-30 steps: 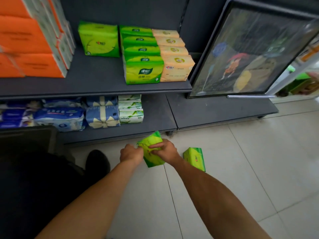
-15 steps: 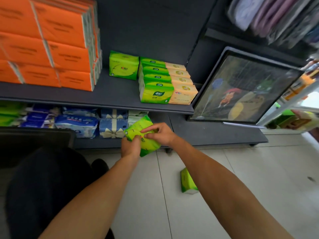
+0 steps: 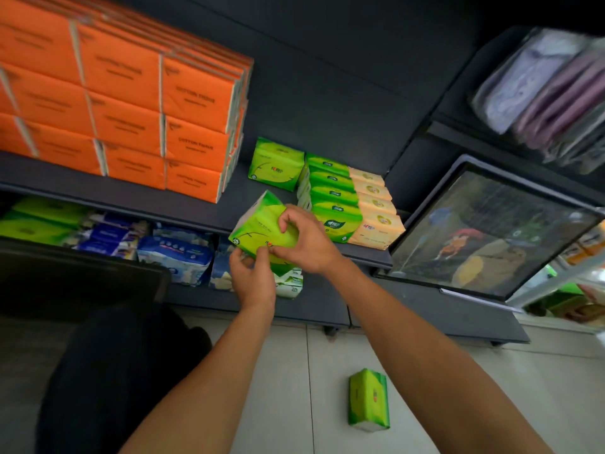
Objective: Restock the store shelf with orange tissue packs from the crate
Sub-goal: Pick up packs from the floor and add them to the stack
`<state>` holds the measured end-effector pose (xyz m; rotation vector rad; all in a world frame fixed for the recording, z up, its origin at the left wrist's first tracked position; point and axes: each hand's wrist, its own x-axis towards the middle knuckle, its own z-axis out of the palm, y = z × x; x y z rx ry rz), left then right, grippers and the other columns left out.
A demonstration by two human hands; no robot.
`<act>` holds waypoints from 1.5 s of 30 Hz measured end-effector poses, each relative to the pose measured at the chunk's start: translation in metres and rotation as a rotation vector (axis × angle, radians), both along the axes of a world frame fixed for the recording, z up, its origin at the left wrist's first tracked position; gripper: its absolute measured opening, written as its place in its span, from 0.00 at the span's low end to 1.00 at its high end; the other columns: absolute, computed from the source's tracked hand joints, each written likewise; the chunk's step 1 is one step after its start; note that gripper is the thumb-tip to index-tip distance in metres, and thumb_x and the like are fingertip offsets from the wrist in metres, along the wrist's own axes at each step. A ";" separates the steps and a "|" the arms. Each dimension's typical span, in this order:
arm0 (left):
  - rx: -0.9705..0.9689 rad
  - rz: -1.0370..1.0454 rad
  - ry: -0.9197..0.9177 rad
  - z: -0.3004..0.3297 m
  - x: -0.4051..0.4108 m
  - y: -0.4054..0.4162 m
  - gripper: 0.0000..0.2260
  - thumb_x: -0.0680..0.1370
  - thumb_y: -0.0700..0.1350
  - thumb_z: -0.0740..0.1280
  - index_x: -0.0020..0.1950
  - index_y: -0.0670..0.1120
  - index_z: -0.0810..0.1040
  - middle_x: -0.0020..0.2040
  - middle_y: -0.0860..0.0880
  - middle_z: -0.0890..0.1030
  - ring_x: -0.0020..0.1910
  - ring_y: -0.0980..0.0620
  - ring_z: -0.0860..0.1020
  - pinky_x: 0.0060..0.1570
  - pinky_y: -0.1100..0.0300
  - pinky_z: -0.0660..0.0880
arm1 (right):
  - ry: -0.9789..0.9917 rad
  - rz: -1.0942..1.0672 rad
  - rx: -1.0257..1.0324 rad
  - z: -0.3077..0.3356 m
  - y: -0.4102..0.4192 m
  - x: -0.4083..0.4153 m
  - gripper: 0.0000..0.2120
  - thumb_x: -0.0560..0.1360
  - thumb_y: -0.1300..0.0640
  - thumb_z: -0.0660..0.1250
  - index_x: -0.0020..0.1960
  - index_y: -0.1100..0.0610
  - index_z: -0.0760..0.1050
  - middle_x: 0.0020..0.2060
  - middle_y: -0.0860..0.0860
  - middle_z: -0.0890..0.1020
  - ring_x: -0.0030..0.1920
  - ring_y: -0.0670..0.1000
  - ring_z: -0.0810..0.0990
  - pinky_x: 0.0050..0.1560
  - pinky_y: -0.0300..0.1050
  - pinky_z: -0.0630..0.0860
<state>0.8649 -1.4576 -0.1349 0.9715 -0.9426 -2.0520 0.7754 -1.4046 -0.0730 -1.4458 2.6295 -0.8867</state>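
Both hands hold one green tissue pack (image 3: 258, 229) tilted in the air, just in front of the dark middle shelf (image 3: 137, 198). My right hand (image 3: 302, 237) grips its top and right side with curled fingers. My left hand (image 3: 253, 276) pinches its lower edge from below. Orange tissue packs (image 3: 131, 106) stand stacked in several rows on the left of that shelf. Another green pack (image 3: 276, 163) stands upright at the back of the shelf. A dark crate (image 3: 82, 276) shows at the lower left; its inside is hidden.
A second green pack (image 3: 368, 399) lies on the tiled floor. Green and beige packs (image 3: 347, 199) are stacked on the shelf's right. Blue and green packs (image 3: 173, 253) fill the lower shelf. A framed picture (image 3: 484, 231) leans at the right, with bagged clothes (image 3: 550, 90) above it.
Both hands have lifted the green pack from near the floor up to the level of the middle shelf. The view has tilted upward, and the other green pack stays on the floor.
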 end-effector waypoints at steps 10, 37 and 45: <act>-0.035 -0.160 0.122 0.018 -0.045 -0.041 0.21 0.81 0.38 0.59 0.74 0.51 0.70 0.60 0.50 0.80 0.59 0.52 0.78 0.57 0.58 0.77 | 0.205 0.009 0.153 0.025 -0.054 -0.058 0.35 0.64 0.51 0.79 0.67 0.46 0.67 0.65 0.47 0.75 0.65 0.54 0.72 0.61 0.49 0.63; 0.284 -0.188 0.151 -0.003 -0.076 -0.065 0.20 0.83 0.38 0.60 0.76 0.41 0.65 0.68 0.40 0.73 0.64 0.44 0.77 0.63 0.53 0.75 | 0.514 -0.310 0.637 -0.006 -0.118 -0.136 0.41 0.72 0.53 0.71 0.79 0.47 0.54 0.72 0.55 0.66 0.71 0.60 0.65 0.69 0.57 0.64; 0.155 -0.276 0.081 0.002 -0.043 -0.032 0.12 0.83 0.39 0.60 0.66 0.42 0.73 0.55 0.42 0.81 0.55 0.46 0.81 0.56 0.55 0.78 | 0.508 -0.347 0.453 -0.004 -0.070 -0.080 0.25 0.73 0.53 0.67 0.70 0.52 0.71 0.65 0.56 0.71 0.65 0.60 0.70 0.59 0.53 0.70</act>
